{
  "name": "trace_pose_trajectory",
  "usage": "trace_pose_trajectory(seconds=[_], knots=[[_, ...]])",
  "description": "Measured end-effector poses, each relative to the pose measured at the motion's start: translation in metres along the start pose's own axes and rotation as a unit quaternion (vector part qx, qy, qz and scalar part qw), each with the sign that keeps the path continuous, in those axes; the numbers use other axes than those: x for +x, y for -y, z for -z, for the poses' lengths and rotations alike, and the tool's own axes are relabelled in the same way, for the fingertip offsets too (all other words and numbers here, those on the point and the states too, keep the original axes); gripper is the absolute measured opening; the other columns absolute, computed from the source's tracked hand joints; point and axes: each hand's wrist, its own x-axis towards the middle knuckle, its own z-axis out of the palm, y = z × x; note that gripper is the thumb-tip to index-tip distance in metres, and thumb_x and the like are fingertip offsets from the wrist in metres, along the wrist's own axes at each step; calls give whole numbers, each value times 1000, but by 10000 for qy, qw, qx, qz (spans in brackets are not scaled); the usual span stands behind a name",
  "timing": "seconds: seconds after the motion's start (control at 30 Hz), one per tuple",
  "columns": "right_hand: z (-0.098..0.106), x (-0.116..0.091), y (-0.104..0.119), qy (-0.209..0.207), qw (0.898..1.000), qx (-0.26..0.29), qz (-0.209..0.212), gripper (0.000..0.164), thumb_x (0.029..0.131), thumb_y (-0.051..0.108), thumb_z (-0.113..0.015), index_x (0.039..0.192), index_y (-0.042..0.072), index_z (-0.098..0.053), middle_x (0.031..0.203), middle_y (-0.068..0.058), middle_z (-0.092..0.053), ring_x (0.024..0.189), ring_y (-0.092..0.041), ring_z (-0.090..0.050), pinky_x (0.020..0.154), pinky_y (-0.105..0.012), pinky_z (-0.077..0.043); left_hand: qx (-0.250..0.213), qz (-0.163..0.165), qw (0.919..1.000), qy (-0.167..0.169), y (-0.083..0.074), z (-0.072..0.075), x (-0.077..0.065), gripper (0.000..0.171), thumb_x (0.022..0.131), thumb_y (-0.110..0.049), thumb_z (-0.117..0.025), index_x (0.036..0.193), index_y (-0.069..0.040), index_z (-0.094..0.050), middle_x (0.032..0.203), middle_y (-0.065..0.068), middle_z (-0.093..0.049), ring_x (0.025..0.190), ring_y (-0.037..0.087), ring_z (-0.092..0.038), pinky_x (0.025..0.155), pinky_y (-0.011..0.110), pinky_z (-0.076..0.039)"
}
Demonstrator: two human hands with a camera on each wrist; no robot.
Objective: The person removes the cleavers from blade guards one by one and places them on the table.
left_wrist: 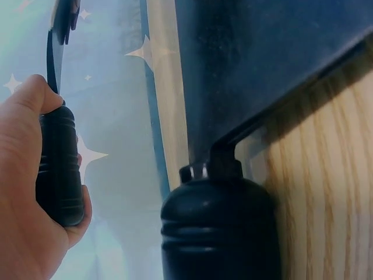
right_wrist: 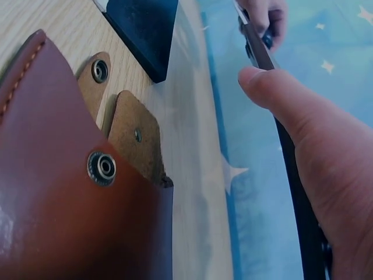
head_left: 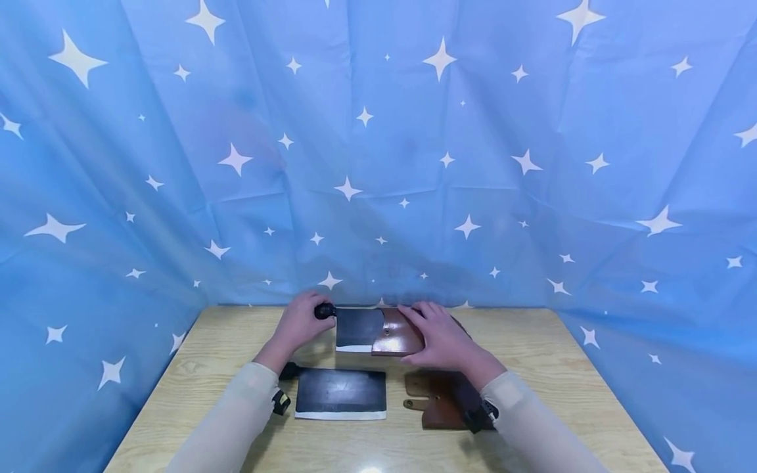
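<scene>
Toward the back of the table, my left hand (head_left: 298, 323) grips the black ridged handle (left_wrist: 61, 175) of a cleaver (head_left: 357, 327). Part of its dark blade, with a pale lower edge, shows outside a brown leather sheath (head_left: 395, 335); the rest is inside. My right hand (head_left: 440, 336) holds that sheath from the right, thumb (right_wrist: 265, 87) on the near face, fingers at the top. A second cleaver (head_left: 341, 389) lies bare in front, its handle to the left, partly behind my left wrist. Under my right forearm lies a second brown sheath (right_wrist: 64, 198), its snap strap (head_left: 416, 404) unfastened.
The light wooden table (head_left: 331, 450) carries both cleavers and sheaths. Behind it and along its sides hangs a blue curtain (head_left: 378, 157) with white stars, close to the back edge. A dark wrist camera is strapped to each wrist.
</scene>
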Motion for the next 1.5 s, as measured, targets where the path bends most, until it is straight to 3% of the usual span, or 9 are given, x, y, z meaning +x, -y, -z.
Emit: trace_pose_trajectory(seconds=[0.27, 0.9, 1.5], knots=[[0, -6, -7, -54, 9999, 132, 4, 114, 79, 68, -91, 170, 19, -45, 156, -10, -51, 142, -35, -48, 118, -59, -42, -42, 120, 9999, 59, 4, 5, -4, 36, 91, -28, -85, 124, -15, -79, 129, 7, -70, 113, 33, -67, 91, 54, -57], [3, -10, -11, 104, 9996, 277, -40, 119, 76, 69, -94, 171, 20, -44, 158, -10, -50, 144, -35, -46, 119, -61, -42, 31, -69, 9998, 181, 12, 9, -3, 34, 92, -25, -83, 123, -15, -80, 124, 7, -72, 107, 31, -67, 84, 50, -56], [7, -14, -11, 294, 9986, 349, -257, 117, 76, 75, -91, 172, 28, -43, 169, -5, -47, 151, -32, -42, 122, -62, -40, -239, -50, 9988, 428, 18, 11, -2, 30, 94, -25, -83, 122, -15, -81, 120, 5, -73, 104, 30, -67, 84, 50, -56]])
